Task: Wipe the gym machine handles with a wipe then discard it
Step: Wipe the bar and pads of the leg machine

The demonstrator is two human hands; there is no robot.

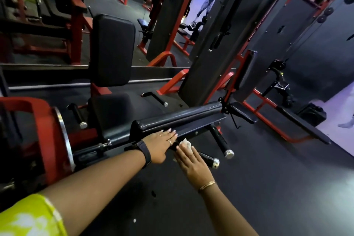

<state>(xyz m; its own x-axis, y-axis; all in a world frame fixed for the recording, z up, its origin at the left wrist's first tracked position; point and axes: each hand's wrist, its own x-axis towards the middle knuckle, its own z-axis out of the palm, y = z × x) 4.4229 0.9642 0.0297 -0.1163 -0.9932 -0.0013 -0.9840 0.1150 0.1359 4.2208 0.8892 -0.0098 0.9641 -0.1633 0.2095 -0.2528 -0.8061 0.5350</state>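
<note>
Dark rubber floor (268,178) and red-framed machines fill the gym, with a black seat back (113,50) standing left of centre. At lower centre of the frame a white wipe (186,143) is pressed against the near handle (208,159) under the fingers of the right hand (193,165), thumb alongside. Whether those fingers curl round the bar cannot be told. The left hand (162,144) is laid flat, fingers straight, on the plate beneath the padded roller (180,118), apparently to steady the machine arm while the grip is rubbed. A second handle (220,142), just to the right, belongs to the same job, and the wipe is not yet discarded.
</note>
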